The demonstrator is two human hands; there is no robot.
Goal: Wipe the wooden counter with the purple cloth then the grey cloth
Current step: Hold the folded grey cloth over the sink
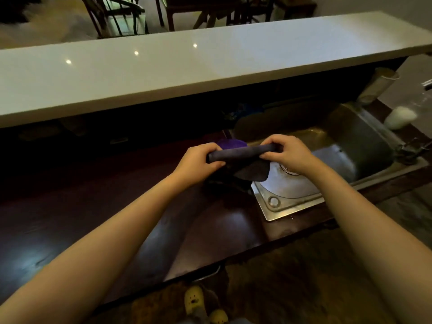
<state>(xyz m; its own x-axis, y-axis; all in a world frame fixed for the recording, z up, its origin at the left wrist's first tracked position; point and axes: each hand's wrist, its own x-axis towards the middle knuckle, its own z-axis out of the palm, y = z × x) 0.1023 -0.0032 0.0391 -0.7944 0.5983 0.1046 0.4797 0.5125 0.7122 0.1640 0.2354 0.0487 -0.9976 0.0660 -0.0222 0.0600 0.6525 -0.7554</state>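
Grey cloth [242, 152] rolled, long axis left-right, above counter [70, 218] edge by sink [364, 136]; left hand [198, 160] and right hand [289, 153] fingers clamped on ends; purple cloth [231, 144] just behind.

The left grip [198, 160] and right grip [289, 153] are side by side above the table [70, 218], each closed on one end of the rolled cloth [243, 152] stretched between them. Just behind the left grip, partly hidden, another cloth [231, 143] lies on the table. Below and right of the right grip, the sink [350, 136] is set into the table. Behind both grips runs a raised shelf [187, 66].
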